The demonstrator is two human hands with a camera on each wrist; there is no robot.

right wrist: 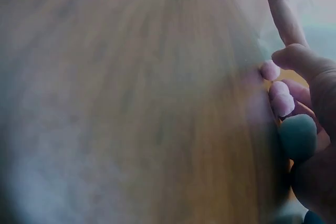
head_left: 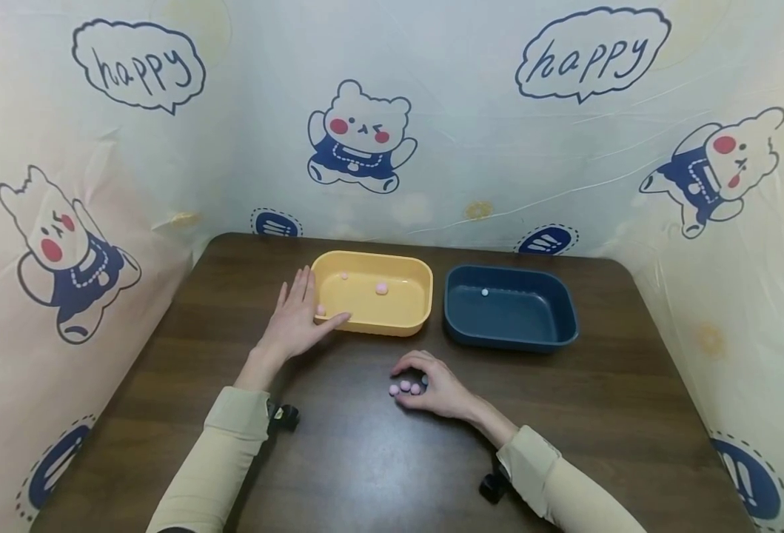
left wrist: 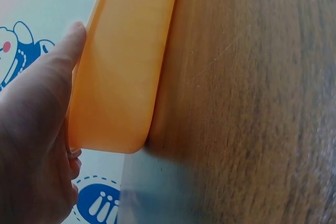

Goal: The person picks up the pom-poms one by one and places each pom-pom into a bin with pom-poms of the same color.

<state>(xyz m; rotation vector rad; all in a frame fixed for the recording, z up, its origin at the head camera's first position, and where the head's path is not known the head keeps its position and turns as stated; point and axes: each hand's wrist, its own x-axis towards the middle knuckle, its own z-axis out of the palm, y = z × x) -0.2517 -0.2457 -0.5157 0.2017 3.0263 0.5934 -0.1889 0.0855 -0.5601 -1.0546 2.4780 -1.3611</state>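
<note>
My left hand rests on the left end of the yellow tray, fingers straight along its rim and thumb over the front corner. In the left wrist view the thumb lies at the edge of the orange-looking tray wall. My right hand arches low over the table, thumb and fingers spread apart. Between them lie three small pink balls. A teal ball sits closer to the palm, partly hidden by the hand in the head view. The right thumb overlaps the outermost pink ball in the right wrist view.
Inside the yellow tray are a larger pink ball and two smaller pink ones. To its right stands a dark blue tray holding one pale blue ball. A printed curtain surrounds the brown table.
</note>
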